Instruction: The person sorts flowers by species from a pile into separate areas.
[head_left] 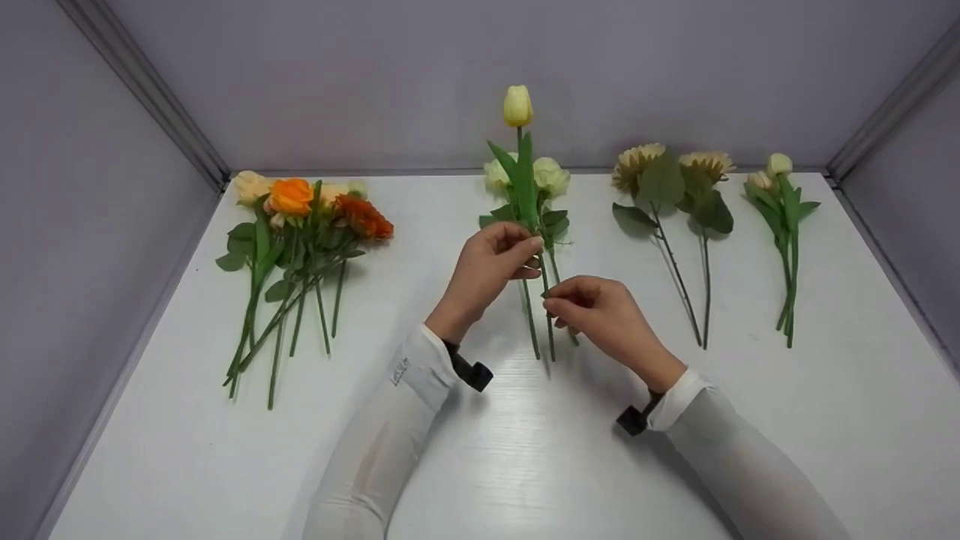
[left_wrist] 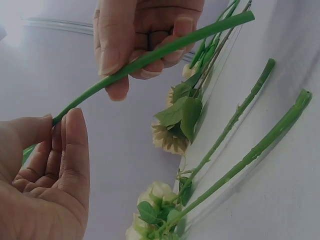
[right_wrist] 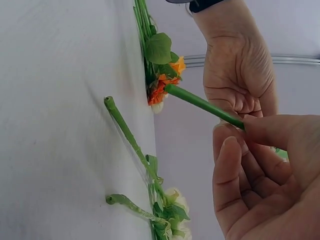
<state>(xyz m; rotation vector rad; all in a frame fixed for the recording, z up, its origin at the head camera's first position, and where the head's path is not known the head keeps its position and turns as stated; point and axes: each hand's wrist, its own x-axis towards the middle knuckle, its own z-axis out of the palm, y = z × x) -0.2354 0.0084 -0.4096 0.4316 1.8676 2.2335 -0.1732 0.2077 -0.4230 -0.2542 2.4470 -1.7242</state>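
White sleeves [head_left: 375, 457], lower frame. Left hand [head_left: 487, 270], right hand [head_left: 606, 313] pinch yellow tulip [head_left: 517, 106] by stem, centre, its leaves [head_left: 526, 187] partly hiding pale roses [head_left: 552, 178]. Left wrist view catches beige flowers [left_wrist: 169, 140]; right wrist view, orange flowers [right_wrist: 156, 94].

the tulip stem [left_wrist: 220, 27] at the top of the left wrist view looks like smooth plastic with a soft sheen; the thicker stem [left_wrist: 260, 144] at right looks rougher, nubbed. in the head view, the white tabletop [head_left: 517, 465] shines glossy at lower centre, the back wall [head_left: 375, 67] looks matt, the upper-left rail [head_left: 135, 84] metallic, the sleeves [head_left: 390, 435] thin, creased cloth.
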